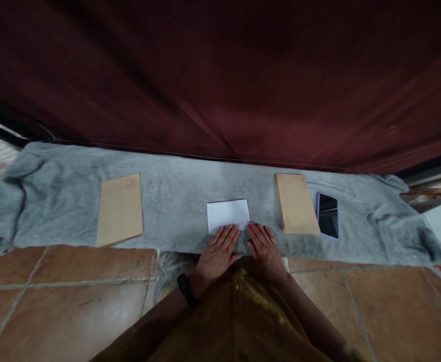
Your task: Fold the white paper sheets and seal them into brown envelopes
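A folded-looking sheet of white paper [228,213] lies flat on the grey cloth in front of me. My left hand [217,251] rests with its fingers stretched out over the paper's near edge. Beside it, my right hand [265,249] lies flat, its fingertips at the paper's near right corner. To the right is a stack of brown envelopes [296,203]. Over on the left lie more brown envelopes [120,210], with a reddish mark near the top right corner. Neither hand grips anything that I can see.
The grey cloth [178,201] covers a long, narrow surface, bunched at both ends. A phone [328,215] with a dark screen lies right of the envelope stack. Behind hangs a dark red curtain [220,85]. Orange floor tiles [88,311] show below the near edge.
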`<state>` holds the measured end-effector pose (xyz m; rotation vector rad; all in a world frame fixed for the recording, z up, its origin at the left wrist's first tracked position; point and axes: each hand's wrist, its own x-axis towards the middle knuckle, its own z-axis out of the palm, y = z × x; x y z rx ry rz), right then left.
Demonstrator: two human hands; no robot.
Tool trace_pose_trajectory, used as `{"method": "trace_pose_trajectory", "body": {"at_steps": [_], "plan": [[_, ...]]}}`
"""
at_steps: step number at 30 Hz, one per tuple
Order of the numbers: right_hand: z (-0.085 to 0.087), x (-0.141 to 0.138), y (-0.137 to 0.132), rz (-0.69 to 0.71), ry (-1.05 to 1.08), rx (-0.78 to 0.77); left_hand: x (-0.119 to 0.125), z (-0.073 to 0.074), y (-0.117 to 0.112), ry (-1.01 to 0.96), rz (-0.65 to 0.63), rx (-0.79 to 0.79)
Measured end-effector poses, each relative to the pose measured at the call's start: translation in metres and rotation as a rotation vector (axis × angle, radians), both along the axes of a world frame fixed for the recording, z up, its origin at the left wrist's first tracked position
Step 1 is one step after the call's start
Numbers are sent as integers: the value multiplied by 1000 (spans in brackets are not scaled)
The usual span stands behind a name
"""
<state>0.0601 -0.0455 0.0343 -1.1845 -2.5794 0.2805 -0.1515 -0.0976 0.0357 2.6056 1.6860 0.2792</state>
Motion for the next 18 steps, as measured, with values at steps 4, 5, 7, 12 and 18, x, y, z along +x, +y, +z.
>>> {"method": "trace_pose_trajectory", "body": {"at_steps": [4,5,7,12,18], "plan": [[-1,1,0,2,4,-19,4,-4,2,15,-8,-46],[-2,1,0,-3,6,-26,4,-4,2,22,-14,-55],[-4,-1,3,-20,13,-37,3,-4,2,34,-25,-69],[-7,-14,11,-43,23,-36,4,-3,2,46,-29,-78],[-5,-29,22,-52,11,-19,3,-5,2,51,-37,-62]]}}
